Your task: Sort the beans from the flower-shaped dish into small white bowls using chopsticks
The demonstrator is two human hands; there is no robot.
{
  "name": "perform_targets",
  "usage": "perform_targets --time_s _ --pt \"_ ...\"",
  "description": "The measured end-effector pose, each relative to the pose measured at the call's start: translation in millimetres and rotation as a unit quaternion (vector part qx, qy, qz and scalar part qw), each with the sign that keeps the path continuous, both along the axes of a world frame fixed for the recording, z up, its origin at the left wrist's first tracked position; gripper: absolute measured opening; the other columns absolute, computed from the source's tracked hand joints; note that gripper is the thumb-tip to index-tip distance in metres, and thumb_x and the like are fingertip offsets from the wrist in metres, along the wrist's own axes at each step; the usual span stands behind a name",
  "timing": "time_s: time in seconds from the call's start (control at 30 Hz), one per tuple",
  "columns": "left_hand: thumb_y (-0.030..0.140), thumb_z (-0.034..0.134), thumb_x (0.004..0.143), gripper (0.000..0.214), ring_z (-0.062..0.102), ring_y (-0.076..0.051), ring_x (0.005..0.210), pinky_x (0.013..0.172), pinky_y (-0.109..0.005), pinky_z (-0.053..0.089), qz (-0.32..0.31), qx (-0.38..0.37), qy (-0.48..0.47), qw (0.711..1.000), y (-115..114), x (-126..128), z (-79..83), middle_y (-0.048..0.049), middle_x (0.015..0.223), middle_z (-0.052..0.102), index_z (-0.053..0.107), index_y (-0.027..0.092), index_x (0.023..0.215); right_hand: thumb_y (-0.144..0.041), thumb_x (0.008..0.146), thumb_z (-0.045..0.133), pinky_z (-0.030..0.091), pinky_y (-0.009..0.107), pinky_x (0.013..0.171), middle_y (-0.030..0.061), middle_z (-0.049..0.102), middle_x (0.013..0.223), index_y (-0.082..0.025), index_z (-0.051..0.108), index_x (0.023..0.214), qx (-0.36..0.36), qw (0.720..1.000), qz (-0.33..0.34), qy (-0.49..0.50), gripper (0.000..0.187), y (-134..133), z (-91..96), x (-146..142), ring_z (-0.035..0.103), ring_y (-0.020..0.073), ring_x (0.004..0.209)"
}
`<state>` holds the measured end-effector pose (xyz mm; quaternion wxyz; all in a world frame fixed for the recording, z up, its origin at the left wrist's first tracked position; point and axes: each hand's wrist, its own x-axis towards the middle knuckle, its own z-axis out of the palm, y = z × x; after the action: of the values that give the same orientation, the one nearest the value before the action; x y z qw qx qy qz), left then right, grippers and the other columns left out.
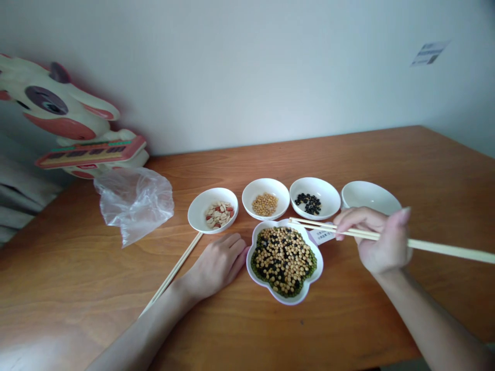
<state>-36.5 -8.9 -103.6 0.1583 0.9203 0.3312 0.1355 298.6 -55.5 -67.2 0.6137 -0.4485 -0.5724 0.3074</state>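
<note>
My right hand (375,242) holds a pair of wooden chopsticks (340,231) with their tips just above the rim of a white flower-shaped dish (319,263). That dish is heaped with a mix of yellow, black and green beans (283,260). My left hand (216,268) rests on the table beside the dish, holding nothing. A second pair of chopsticks (174,270) lies near my left wrist. Behind the dish stand white bowls of red and pale seeds (197,216), yellow beans (265,198) and black beans (314,198). A fourth white bowl (367,196) is partly hidden by my right hand.
A crumpled clear plastic bag (133,203) lies on the wooden table (77,257) at the left. Behind it, a large cartoon-animal figure (58,108) stands at the table's far left corner. A pale wall runs along the back, with a small paper label (429,53).
</note>
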Motion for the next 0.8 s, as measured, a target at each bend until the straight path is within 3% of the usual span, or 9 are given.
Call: perform_targets --time_s 0.13,0.3,0.47,0.63,0.8 --pt "0.026 0.040 0.110 0.029 0.056 -0.018 0.077 0.070 -0.031 0.046 0.002 -0.004 0.004 1.000 0 0 -0.4 -0.0060 0.091 0.063 0.058 0.018 0.087 -0.070 0.103 0.020 0.053 0.046 0.068 0.0094 0.066 0.067 -0.028 0.074 0.068 0.073 0.994 -0.039 0.067 0.077 4 3.9 -10 0.065 0.0289 0.069" --pt "0.027 0.039 0.111 0.030 0.056 -0.018 0.077 0.071 -0.030 0.046 0.001 -0.005 0.005 1.000 0 1 0.2 -0.0059 0.092 0.062 0.056 0.018 0.087 -0.080 0.097 0.027 0.053 0.043 0.071 0.0115 0.068 0.082 -0.023 0.074 0.080 0.006 1.000 -0.019 0.008 0.076 17 -4.4 -26 0.065 0.0305 0.080" --pt "0.027 0.039 0.111 0.030 0.056 -0.018 0.078 0.071 -0.031 0.045 0.002 -0.007 0.017 1.000 1 1 -0.6 -0.0057 0.091 0.062 0.056 0.018 0.087 -0.073 0.102 0.022 0.051 0.041 0.067 0.0097 0.067 0.083 -0.024 0.074 0.076 -0.002 0.998 0.000 0.061 0.076 14 -6.6 -23 0.062 0.0267 0.073" --pt "0.027 0.039 0.111 0.031 0.055 -0.017 0.077 0.070 -0.030 0.044 0.006 -0.008 0.015 1.000 0 0 -0.5 -0.0058 0.091 0.061 0.055 0.018 0.085 -0.071 0.103 0.019 0.047 0.038 0.067 0.0076 0.064 0.070 -0.024 0.073 0.074 0.005 0.998 0.069 0.013 0.077 8 -3.6 -19 0.060 0.0257 0.071" --pt "0.028 0.038 0.111 0.031 0.055 -0.018 0.078 0.071 -0.030 0.044 0.005 -0.010 0.017 1.000 -1 0 -0.9 -0.0058 0.092 0.061 0.056 0.018 0.087 -0.072 0.103 0.013 0.043 0.038 0.070 0.0068 0.064 0.074 -0.023 0.069 0.077 -0.045 0.983 0.153 -0.089 0.079 4 -11.9 -12 0.059 0.0252 0.074"
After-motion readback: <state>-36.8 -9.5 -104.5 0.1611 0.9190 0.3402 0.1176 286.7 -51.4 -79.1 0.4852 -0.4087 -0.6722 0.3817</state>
